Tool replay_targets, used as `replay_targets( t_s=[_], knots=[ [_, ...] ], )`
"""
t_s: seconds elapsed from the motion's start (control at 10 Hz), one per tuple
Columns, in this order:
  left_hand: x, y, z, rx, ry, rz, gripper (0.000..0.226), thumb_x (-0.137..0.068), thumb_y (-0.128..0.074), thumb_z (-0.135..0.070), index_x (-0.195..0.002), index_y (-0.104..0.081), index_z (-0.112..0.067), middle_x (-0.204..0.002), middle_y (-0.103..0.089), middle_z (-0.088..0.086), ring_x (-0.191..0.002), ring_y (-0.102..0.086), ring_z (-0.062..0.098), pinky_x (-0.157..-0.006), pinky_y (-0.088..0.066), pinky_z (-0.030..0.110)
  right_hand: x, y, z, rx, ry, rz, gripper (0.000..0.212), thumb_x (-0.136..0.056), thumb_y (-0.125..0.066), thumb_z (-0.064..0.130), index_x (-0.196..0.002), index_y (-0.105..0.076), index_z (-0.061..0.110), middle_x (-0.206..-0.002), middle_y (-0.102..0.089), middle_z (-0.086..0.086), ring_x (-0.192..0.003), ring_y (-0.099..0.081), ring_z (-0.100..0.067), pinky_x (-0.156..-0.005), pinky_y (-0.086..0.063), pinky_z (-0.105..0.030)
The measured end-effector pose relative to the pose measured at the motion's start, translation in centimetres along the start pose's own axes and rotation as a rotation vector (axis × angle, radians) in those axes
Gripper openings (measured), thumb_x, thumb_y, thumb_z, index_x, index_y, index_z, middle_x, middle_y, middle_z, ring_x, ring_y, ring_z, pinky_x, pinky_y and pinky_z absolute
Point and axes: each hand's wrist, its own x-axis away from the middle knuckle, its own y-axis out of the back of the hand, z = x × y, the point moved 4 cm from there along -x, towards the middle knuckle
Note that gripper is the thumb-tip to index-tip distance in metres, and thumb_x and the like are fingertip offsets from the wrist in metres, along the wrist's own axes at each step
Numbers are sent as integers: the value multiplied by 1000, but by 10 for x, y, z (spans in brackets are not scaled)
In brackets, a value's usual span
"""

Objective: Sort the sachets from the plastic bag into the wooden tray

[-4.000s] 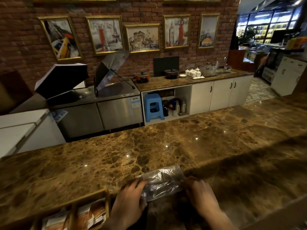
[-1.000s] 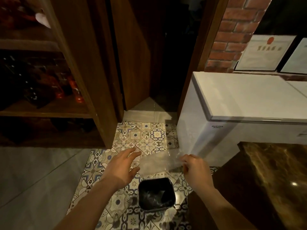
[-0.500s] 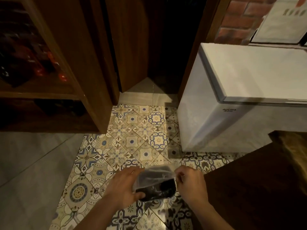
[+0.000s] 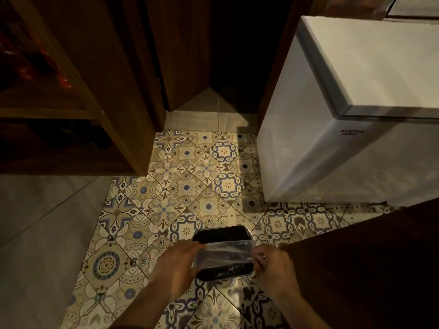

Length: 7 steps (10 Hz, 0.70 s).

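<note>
A clear plastic bag (image 4: 224, 256), which looks empty, is stretched between my two hands above a small black bin (image 4: 222, 233) on the patterned floor. My left hand (image 4: 177, 265) grips the bag's left end. At the bag's right end my right hand (image 4: 273, 263) pinches it. The bag hangs directly over the bin's opening and hides its middle. Neither the wooden tray nor any sachets are in view.
A white chest freezer (image 4: 344, 115) stands at the right. Dark wooden shelving (image 4: 71, 91) fills the left, with a dark gap behind a wooden partition. A dark counter side (image 4: 368, 269) rises at the lower right. Patterned tiles (image 4: 190, 181) cover the floor.
I have turned from the marble counter to the floor bin, carrying the bag. Over the last second both hands lowered the bag over the bin and my view tilted further down.
</note>
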Motion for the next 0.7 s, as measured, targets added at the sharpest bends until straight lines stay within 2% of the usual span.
replay_targets(
  t_s=[0.1, 0.2, 0.3, 0.4, 0.5, 0.6, 0.7],
  knots=[
    [-9, -18, 4, -10, 11, 23, 61, -92, -66, -34, -147, -39, -39, -154, -41, -13, -141, -37, 11, -116, -32, 30, -9, -16, -10, 1, -22, 21, 31, -89, -71, 7, -109, -74, 30, -98, -74, 8, -79, -66, -4, -72, -56, -17],
    [-18, -34, 6, 16, 34, 68, 68, -89, -70, -34, -147, -35, -42, -155, -40, -12, -142, -37, 12, -116, -32, 31, -20, -30, -20, -25, -44, 63, 36, -90, -70, 9, -121, -70, 28, -110, -73, 5, -91, -67, -9, -79, -56, -20],
    [-21, -53, 9, 47, 35, 131, 77, -87, -72, -35, -150, -28, -42, -161, -32, -12, -146, -31, 14, -117, -29, 32, -27, -47, -32, -32, -84, 181, 56, -86, -77, 15, -138, -57, 25, -128, -65, 4, -114, -64, -16, -88, -52, -21],
    [-21, -64, 12, 50, 63, 152, 82, -86, -73, -36, -153, -25, -39, -160, -32, -11, -144, -33, 13, -116, -29, 30, -28, -56, -39, -30, -112, 219, 64, -84, -80, 19, -141, -52, 25, -137, -57, 3, -123, -56, -17, -97, -49, -25],
    [-23, -63, 12, 75, 51, 142, 82, -84, -76, -36, -150, -27, -45, -156, -38, -13, -140, -38, 11, -115, -29, 32, -27, -56, -48, -37, -117, 192, 60, -86, -77, 24, -141, -53, 27, -139, -56, 4, -127, -53, -16, -102, -46, -28],
    [-25, -49, 16, 50, 80, 150, 77, -87, -72, -37, -150, -29, -42, -155, -39, -11, -139, -39, 11, -115, -32, 35, -28, -54, -52, -40, -163, 206, 62, -87, -75, 29, -143, -50, 27, -142, -53, 4, -130, -51, -17, -102, -45, -28],
    [-31, -31, 18, 82, 117, 116, 72, -91, -68, -39, -151, -29, -39, -153, -41, -11, -136, -42, 10, -113, -37, 33, -31, -47, -48, -65, -169, 181, 54, -90, -73, 30, -139, -52, 28, -139, -54, 4, -126, -53, -17, -100, -47, -29]
  ],
)
